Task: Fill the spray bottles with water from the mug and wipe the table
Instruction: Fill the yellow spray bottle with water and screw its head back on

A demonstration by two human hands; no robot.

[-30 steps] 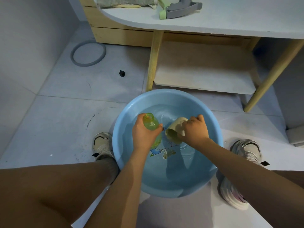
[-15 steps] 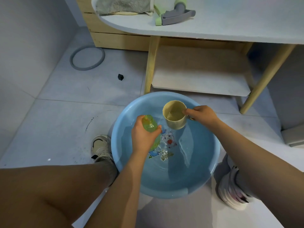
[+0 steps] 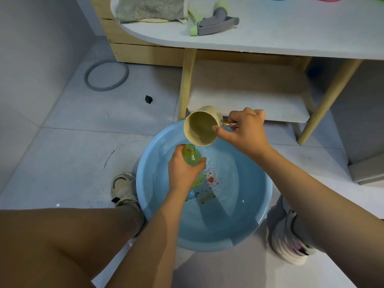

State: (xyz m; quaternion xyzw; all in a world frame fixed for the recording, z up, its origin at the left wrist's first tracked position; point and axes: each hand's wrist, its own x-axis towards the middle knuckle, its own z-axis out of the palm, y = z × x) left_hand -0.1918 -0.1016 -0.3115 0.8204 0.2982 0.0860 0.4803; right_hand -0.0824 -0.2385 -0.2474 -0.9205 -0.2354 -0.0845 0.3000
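Blue plastic basin (image 3: pixel 245 235) on the floor, holding water. Left hand (image 3: pixel 184 173) grips a green spray bottle (image 3: pixel 191 157), uncapped, neck up, over the basin's far-left part. Right hand (image 3: pixel 243 132) holds the beige mug (image 3: pixel 201 126) by its handle, thumb on the rim, mug tilted toward the camera above the basin's far edge, just beyond the bottle mouth. Grey cloth (image 3: pixel 150 9) and spray head (image 3: pixel 216 24) near the surface's (image 3: pixel 291 38) front-left edge.

Left hand (image 3: pixel 182 173) grips green bottle (image 3: pixel 191 157) over blue basin (image 3: pixel 245 235); right hand (image 3: pixel 243 132) holds tilted mug (image 3: pixel 200 126).
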